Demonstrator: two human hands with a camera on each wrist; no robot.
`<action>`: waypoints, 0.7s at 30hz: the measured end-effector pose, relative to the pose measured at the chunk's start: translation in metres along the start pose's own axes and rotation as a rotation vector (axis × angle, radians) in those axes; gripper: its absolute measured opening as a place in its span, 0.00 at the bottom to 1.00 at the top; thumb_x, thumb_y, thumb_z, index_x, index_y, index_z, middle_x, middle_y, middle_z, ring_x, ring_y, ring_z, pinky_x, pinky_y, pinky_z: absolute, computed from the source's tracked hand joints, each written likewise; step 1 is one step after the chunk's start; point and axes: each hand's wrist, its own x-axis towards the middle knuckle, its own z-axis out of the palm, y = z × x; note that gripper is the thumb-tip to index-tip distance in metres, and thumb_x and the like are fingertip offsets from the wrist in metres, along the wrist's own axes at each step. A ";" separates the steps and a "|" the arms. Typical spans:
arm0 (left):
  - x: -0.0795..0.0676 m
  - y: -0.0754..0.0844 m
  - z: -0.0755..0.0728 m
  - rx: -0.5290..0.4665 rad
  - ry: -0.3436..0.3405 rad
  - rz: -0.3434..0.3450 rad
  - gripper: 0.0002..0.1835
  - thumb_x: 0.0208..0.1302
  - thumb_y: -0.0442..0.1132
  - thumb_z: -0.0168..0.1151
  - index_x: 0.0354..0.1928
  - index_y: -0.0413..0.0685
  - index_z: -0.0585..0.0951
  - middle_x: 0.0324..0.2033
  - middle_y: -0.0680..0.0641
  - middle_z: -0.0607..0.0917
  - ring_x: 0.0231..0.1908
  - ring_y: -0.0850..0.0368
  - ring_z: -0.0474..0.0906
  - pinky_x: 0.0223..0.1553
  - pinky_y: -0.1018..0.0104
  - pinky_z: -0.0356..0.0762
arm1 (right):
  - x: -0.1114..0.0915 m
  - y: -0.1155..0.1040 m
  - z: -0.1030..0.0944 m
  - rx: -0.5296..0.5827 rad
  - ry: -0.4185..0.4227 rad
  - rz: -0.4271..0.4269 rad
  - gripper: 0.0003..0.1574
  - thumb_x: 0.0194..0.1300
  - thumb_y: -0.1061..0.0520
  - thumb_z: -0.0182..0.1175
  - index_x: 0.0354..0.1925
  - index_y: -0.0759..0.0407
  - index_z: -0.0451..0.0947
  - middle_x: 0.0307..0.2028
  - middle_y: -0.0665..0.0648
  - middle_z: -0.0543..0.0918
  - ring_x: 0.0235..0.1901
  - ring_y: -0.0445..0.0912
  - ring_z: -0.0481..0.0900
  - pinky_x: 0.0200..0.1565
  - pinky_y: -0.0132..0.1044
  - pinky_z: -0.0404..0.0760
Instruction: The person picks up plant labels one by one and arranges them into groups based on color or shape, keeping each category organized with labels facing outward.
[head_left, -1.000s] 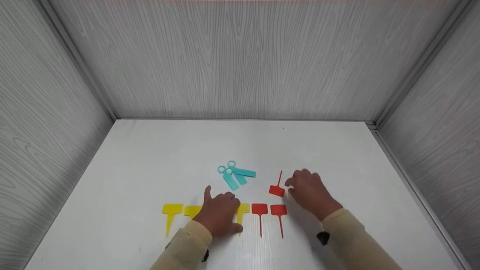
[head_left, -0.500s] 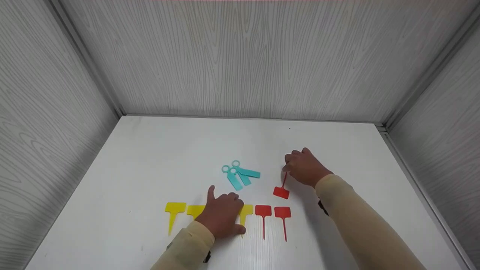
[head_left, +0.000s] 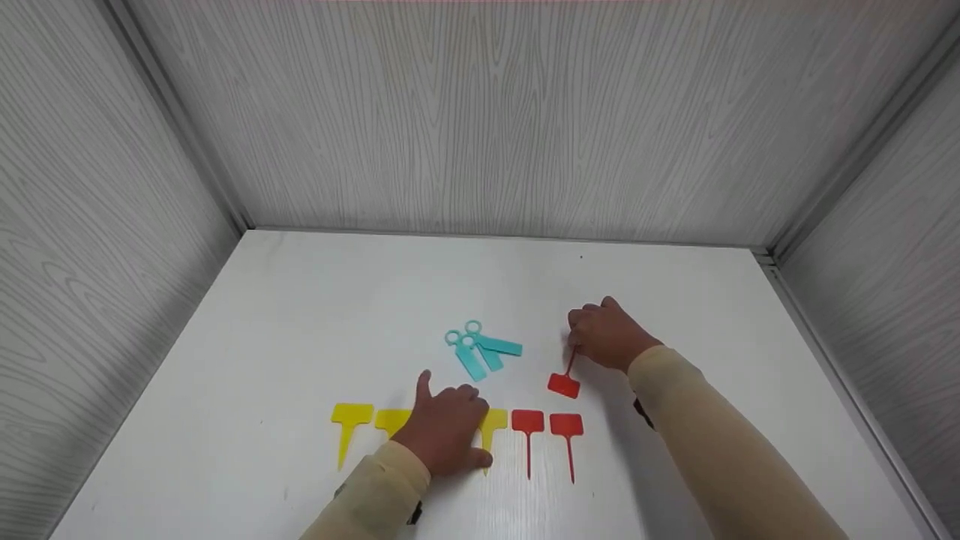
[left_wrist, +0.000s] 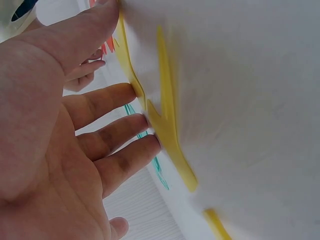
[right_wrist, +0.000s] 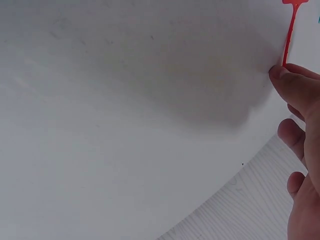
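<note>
Between thumb and index finger, my right hand [head_left: 609,334] pinches the pointed stem tip of a red T-shaped plant label [head_left: 564,385]; its head faces me. The right wrist view shows this red stem [right_wrist: 289,40] running up from the pinching thumb [right_wrist: 285,80]. My left hand [head_left: 444,431] lies over the row of yellow plant labels, partly hiding the middle one [head_left: 391,420]. Its extended fingers [left_wrist: 112,104] touch the yellow heads, while its thumb sits by the stem tip of the right yellow label [head_left: 495,420]. Another yellow label [head_left: 351,414] lies at the row's left end.
Two red plant labels [head_left: 528,421] continue the row on the right, stems toward me. Farther back, several turquoise tags [head_left: 470,361] with ring ends lie fanned and overlapping. Grey wood-grain panels [head_left: 495,120] enclose the white table [head_left: 337,300] at the back and sides.
My right hand has moved from beside the red label's head to its stem tip, away from me, and now pinches it. My left hand stays over the yellow labels; the head view shifted slightly.
</note>
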 end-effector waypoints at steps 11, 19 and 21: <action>-0.001 0.002 -0.004 0.007 -0.009 0.001 0.43 0.57 0.64 0.84 0.72 0.55 0.84 0.68 0.49 0.86 0.69 0.47 0.80 0.78 0.19 0.48 | -0.010 0.004 0.002 0.134 -0.013 0.051 0.09 0.70 0.54 0.80 0.48 0.48 0.96 0.45 0.52 0.91 0.47 0.51 0.88 0.48 0.50 0.80; -0.004 0.003 -0.006 0.000 -0.010 -0.002 0.41 0.58 0.62 0.84 0.71 0.54 0.84 0.68 0.48 0.85 0.70 0.46 0.79 0.78 0.19 0.48 | -0.025 -0.002 0.001 0.386 0.002 0.244 0.08 0.74 0.55 0.75 0.49 0.52 0.95 0.47 0.54 0.91 0.53 0.53 0.86 0.55 0.54 0.77; -0.004 0.003 -0.005 -0.001 -0.009 -0.003 0.41 0.58 0.62 0.85 0.70 0.54 0.84 0.68 0.48 0.86 0.70 0.46 0.79 0.78 0.19 0.48 | -0.028 -0.005 0.002 0.420 0.000 0.309 0.08 0.75 0.55 0.73 0.49 0.54 0.94 0.48 0.55 0.90 0.53 0.54 0.85 0.57 0.55 0.76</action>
